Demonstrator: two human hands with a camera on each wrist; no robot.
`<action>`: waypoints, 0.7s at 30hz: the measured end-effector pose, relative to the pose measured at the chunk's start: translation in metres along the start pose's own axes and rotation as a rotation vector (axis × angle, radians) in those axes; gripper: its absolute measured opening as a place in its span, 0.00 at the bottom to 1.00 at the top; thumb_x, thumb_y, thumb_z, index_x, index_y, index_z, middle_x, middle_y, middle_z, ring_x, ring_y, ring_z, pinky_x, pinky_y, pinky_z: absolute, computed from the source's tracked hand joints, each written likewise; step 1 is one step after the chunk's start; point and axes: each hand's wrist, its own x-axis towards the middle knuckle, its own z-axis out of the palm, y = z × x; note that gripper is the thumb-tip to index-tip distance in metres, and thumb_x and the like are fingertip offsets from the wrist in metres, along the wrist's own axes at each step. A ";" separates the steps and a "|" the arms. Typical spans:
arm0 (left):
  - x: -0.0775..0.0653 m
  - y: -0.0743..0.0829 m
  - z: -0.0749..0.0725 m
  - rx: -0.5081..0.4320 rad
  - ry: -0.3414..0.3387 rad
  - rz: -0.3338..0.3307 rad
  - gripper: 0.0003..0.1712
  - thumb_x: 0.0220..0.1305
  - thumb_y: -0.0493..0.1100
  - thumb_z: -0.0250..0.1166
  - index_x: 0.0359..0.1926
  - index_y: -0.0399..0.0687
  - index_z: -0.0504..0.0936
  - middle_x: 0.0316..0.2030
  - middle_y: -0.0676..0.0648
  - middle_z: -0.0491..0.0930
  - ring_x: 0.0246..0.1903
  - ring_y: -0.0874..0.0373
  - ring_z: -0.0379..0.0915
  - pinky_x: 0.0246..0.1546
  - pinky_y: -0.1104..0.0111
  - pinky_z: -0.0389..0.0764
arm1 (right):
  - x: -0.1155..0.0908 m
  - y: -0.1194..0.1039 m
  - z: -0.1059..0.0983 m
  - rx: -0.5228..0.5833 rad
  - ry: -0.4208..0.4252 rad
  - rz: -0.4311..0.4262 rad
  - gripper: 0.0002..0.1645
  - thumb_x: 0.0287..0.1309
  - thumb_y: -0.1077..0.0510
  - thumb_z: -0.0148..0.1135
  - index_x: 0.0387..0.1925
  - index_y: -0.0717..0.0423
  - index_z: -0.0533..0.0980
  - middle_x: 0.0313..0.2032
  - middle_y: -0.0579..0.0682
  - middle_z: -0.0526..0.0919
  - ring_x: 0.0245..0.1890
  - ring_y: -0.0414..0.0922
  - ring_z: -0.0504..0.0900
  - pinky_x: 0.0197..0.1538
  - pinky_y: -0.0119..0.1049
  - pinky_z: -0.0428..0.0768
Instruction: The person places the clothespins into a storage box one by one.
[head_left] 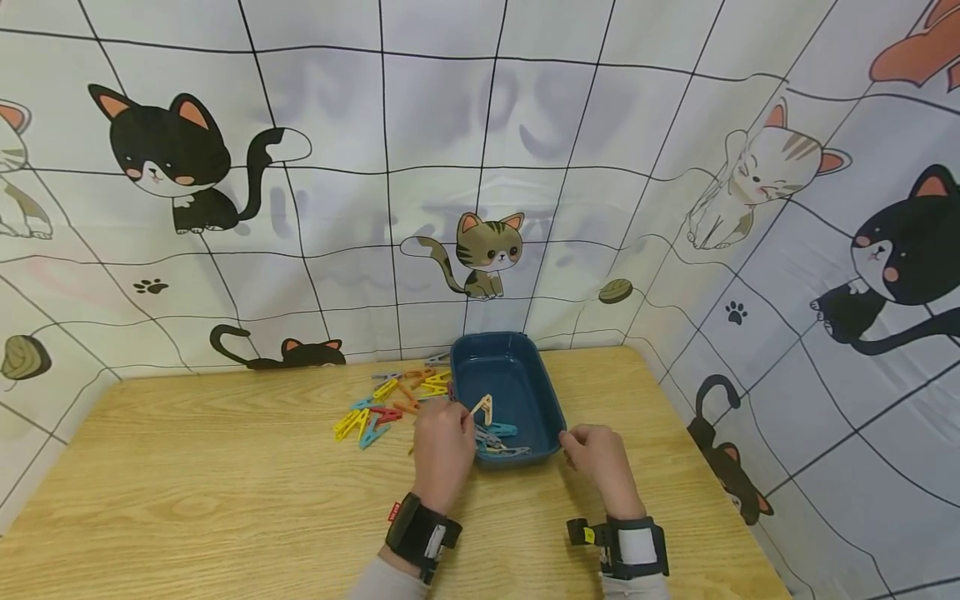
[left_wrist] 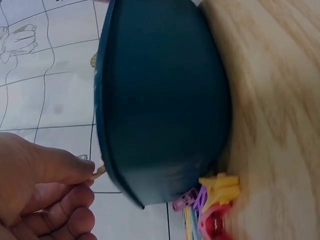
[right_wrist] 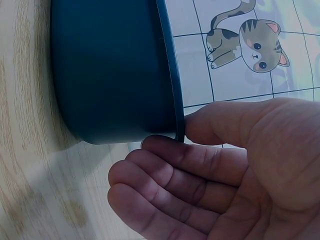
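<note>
A pale orange clothespin point(head_left: 486, 408) is held over the near left part of a dark blue plastic tub point(head_left: 498, 358). My left hand point(head_left: 444, 446) pinches one end of it between thumb and fingers; in the left wrist view only a bit of it shows past the thumb. My right hand point(head_left: 600, 467) grips the tub's near right corner, with the thumb over the rim point(right_wrist: 175, 75) and the forefinger below it. Inside the tub, blue and grey clothespins point(head_left: 501, 430) lie at the near end, partly hidden by my left hand.
Loose yellow, red, orange and blue clothespins point(head_left: 386, 412) are heaped on the wooden table point(head_left: 225, 467) left of the tub, some against its side. A curtain point(head_left: 337, 208) printed with cats hangs behind the table and along its right.
</note>
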 end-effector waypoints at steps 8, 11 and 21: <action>0.000 0.002 0.009 -0.001 -0.012 -0.009 0.23 0.58 0.30 0.72 0.12 0.47 0.73 0.16 0.51 0.65 0.21 0.54 0.67 0.30 0.63 0.71 | 0.001 0.001 0.001 -0.013 -0.001 -0.002 0.15 0.68 0.59 0.61 0.28 0.64 0.84 0.19 0.49 0.80 0.22 0.43 0.74 0.28 0.36 0.68; 0.000 0.001 0.011 0.000 -0.006 -0.004 0.26 0.57 0.29 0.72 0.11 0.49 0.69 0.16 0.52 0.61 0.20 0.55 0.64 0.29 0.64 0.67 | 0.002 0.001 0.001 -0.009 -0.003 -0.005 0.15 0.68 0.59 0.61 0.28 0.64 0.84 0.19 0.49 0.81 0.22 0.43 0.74 0.27 0.36 0.69; 0.000 -0.001 0.000 -0.044 -0.028 -0.051 0.14 0.54 0.33 0.79 0.19 0.45 0.82 0.20 0.49 0.74 0.26 0.52 0.75 0.30 0.61 0.76 | -0.001 0.000 0.000 -0.007 0.007 -0.020 0.15 0.68 0.60 0.61 0.27 0.64 0.84 0.20 0.51 0.82 0.21 0.42 0.74 0.26 0.35 0.68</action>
